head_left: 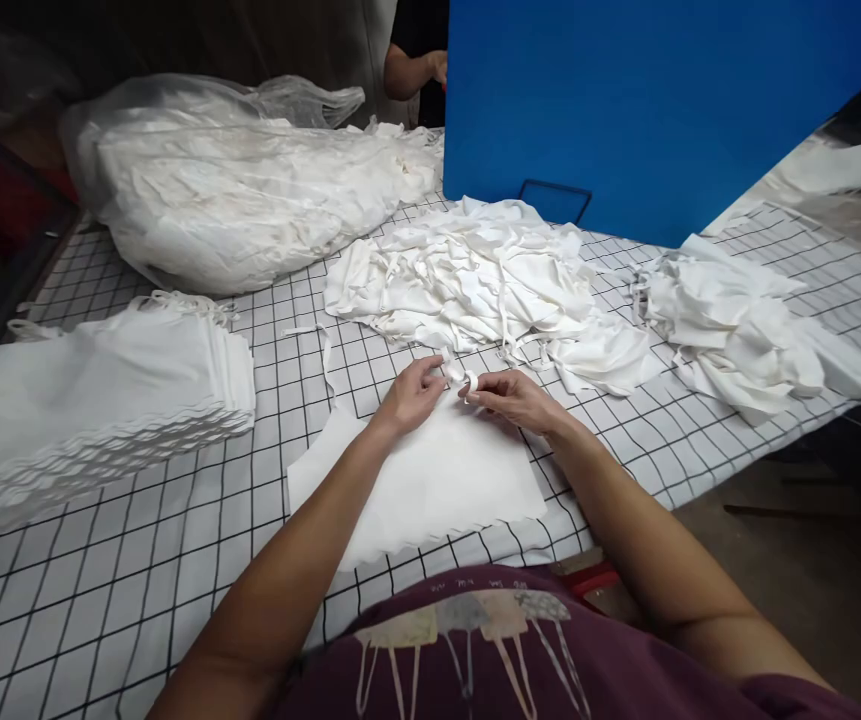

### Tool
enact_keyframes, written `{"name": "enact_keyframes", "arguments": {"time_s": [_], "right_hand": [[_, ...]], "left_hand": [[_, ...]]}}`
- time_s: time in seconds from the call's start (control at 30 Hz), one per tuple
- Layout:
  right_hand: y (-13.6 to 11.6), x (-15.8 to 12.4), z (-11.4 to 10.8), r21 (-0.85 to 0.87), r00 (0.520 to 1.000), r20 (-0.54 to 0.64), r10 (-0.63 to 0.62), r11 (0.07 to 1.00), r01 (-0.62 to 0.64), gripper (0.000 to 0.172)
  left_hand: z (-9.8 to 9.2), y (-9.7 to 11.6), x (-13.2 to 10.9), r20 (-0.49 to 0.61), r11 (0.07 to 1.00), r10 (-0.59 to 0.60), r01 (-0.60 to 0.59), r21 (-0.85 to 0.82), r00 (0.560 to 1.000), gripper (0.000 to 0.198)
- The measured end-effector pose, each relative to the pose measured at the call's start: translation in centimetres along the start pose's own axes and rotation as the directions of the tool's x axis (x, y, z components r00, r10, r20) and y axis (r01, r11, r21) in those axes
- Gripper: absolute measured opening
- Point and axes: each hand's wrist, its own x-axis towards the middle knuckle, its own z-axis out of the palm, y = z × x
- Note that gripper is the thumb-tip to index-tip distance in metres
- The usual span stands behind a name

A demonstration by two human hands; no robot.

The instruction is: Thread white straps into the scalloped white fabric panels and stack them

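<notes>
A flat white cloth piece (445,480) with a wavy lower edge lies on the checked tablecloth in front of me. At its upper edge, my left hand (413,393) pinches a white strap (452,368). My right hand (512,398) is closed on the same strap area, a small loop showing at its fingertips. The two hands are close together but apart. Another thin white strap runs up from the cloth's upper left corner.
A neat stack of white cloths (100,390) lies at the left, a plastic bag of white cloth (235,190) behind it. Loose piles (467,275) (737,320) lie ahead and right. A blue board (647,110) stands behind; a person's arm (411,75) shows beyond.
</notes>
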Motion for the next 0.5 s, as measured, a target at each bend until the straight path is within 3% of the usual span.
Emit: {"name": "enact_keyframes", "arguments": {"time_s": [0.07,0.17,0.27,0.5], "right_hand": [[0.6,0.1,0.4,-0.019,1.000,0.006,-0.008,1.000,0.009,0.032],[0.9,-0.1,0.5,-0.029,0.999,0.026,-0.022,0.999,0.023,0.030],[1.0,-0.1,0.4,-0.016,0.999,0.035,-0.007,1.000,0.008,0.027],[1.2,-0.3,0.6,-0.080,0.998,0.056,-0.008,0.997,0.013,0.024]], "left_hand": [[-0.6,0.0,-0.8,-0.040,0.992,0.002,0.003,0.130,0.999,0.024],[-0.6,-0.3,-2.9,0.071,0.946,0.104,-0.121,0.301,0.992,0.013],[0.1,-0.6,-4.6,0.164,0.885,0.153,-0.209,0.416,0.975,0.015],[1.1,-0.9,-5.1,0.141,0.891,0.109,-0.159,0.425,0.984,0.017]]}}
